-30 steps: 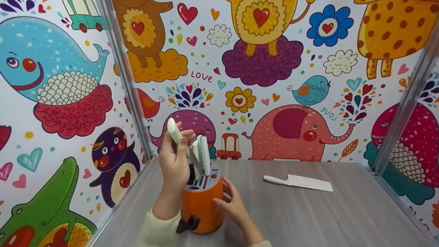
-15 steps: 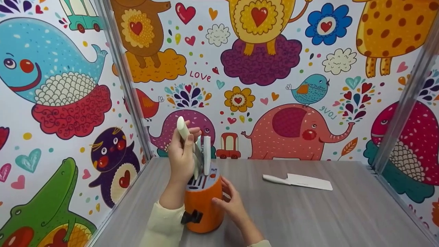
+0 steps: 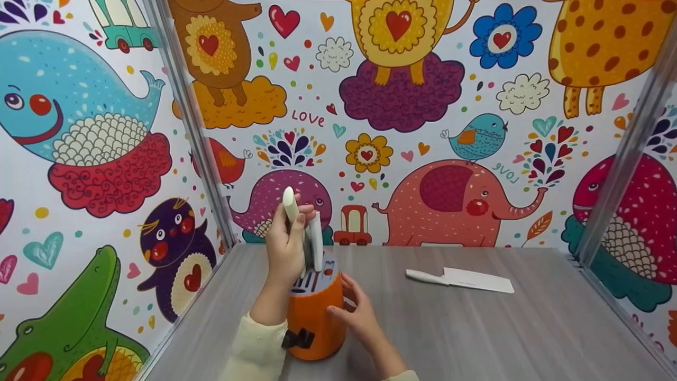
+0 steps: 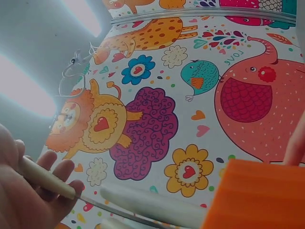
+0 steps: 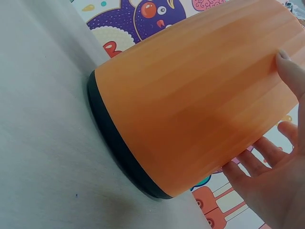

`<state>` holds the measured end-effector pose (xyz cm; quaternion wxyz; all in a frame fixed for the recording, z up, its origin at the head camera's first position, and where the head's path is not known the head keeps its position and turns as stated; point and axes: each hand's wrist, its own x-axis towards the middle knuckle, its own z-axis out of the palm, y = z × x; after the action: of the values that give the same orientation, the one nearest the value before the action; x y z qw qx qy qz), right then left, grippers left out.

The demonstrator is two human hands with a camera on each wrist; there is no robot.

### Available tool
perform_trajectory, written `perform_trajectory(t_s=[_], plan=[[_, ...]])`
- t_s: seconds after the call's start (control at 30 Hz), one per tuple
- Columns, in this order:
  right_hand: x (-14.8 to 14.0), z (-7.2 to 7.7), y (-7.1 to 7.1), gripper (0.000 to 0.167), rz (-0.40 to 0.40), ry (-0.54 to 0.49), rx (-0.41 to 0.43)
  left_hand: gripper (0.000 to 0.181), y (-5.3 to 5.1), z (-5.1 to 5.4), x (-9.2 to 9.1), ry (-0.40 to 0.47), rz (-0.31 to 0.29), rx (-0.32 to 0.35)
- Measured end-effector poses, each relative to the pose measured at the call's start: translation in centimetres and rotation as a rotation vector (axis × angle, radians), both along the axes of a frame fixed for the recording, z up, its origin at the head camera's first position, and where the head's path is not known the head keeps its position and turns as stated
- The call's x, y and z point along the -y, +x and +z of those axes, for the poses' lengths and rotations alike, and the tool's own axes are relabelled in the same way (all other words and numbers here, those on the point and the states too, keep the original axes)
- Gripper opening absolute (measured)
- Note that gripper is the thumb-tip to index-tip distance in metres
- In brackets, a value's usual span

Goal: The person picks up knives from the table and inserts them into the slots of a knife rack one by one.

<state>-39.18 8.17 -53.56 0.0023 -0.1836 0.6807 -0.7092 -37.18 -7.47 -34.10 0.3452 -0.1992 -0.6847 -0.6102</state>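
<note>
My left hand (image 3: 285,251) grips a knife by its cream-white handle (image 3: 289,203), butt end up, over the left side of an orange knife block (image 3: 320,325). In the left wrist view the knife's thin blade (image 4: 112,209) slants toward the block; its tip is hidden. Another white knife handle (image 3: 316,241) stands up from the slotted grey top, partly behind my left hand. My right hand (image 3: 365,320) holds the block's right side, thumb on the front and fingers farther round. In the right wrist view the block's dark base (image 5: 121,143) rests on the table.
A white cleaver (image 3: 476,282) lies flat on the grey wood-look table (image 3: 455,338), right of the block. Cartoon-printed walls (image 3: 312,42) with metal corner posts (image 3: 198,127) enclose the back and sides. A black wrist mount (image 3: 299,338) on the left sleeve overlaps the block's front.
My left hand has moved right with the knife, bringing it closer over the block's top, and the handle stands more upright. My right hand and the cleaver stay in place.
</note>
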Motion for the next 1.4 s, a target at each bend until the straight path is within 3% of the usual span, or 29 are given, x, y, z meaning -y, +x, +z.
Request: perform_trajectory(t_s=[0.2,0.4,0.67,0.9,1.1,1.23,1.33,1.4], plan=[[-0.1,-0.3,0.0,0.084,0.006,-0.004,-0.010,0.039,-1.4,-2.1,0.1,0.023,-0.013,0.125],[-0.3,-0.1,-0.3,0.080,0.016,0.008,-0.021,0.036,-1.9,-3.5,-0.1,-0.052,0.039,0.164],[-0.4,0.0,-0.4,0.079,0.010,0.013,-0.025,0.042,-1.8,-3.8,-0.8,-0.095,0.087,0.238],[-0.2,-0.1,-0.4,0.081,-0.010,0.024,-0.029,0.043,-1.7,-3.9,-0.9,-0.055,0.141,0.333],[-0.2,-0.3,-0.2,0.078,-0.010,0.025,-0.012,0.050,-1.5,-4.6,-0.9,0.010,0.195,0.254],[-0.2,-0.3,-0.1,0.077,-0.007,0.027,-0.019,0.051,-1.0,-4.6,-0.4,0.134,0.159,0.176],[-0.2,-0.2,-0.1,0.077,-0.008,0.021,-0.018,0.050,-0.3,-4.8,0.3,0.219,0.133,0.074],[-0.1,-0.2,0.0,0.078,-0.009,0.019,-0.001,0.048,0.2,-5.4,1.1,0.263,0.121,-0.014]])
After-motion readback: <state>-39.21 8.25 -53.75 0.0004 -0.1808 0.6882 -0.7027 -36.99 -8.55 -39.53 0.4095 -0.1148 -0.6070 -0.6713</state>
